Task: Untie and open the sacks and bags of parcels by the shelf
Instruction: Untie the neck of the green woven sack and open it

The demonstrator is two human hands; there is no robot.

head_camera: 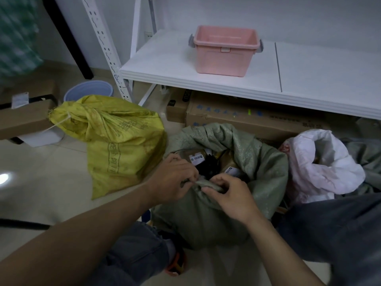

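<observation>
A grey-green woven sack (261, 162) stands on the floor between my knees, its mouth open, with brown and black parcels (208, 159) showing inside. My left hand (175, 178) and my right hand (231, 195) both pinch the near rolled rim of this sack, fingers close together. To its left a yellow woven sack (121, 139) stands with its neck bunched and tied by a pale cord (66, 118). At the right lies a white plastic bag (321, 168) with its mouth gaping open.
A white metal shelf (206, 79) holds a pink plastic bin (224, 50). Cardboard boxes (247, 118) sit under the shelf, and another long box (24, 118) lies at the left. A blue bucket (88, 89) stands behind the yellow sack. My knees flank the sack.
</observation>
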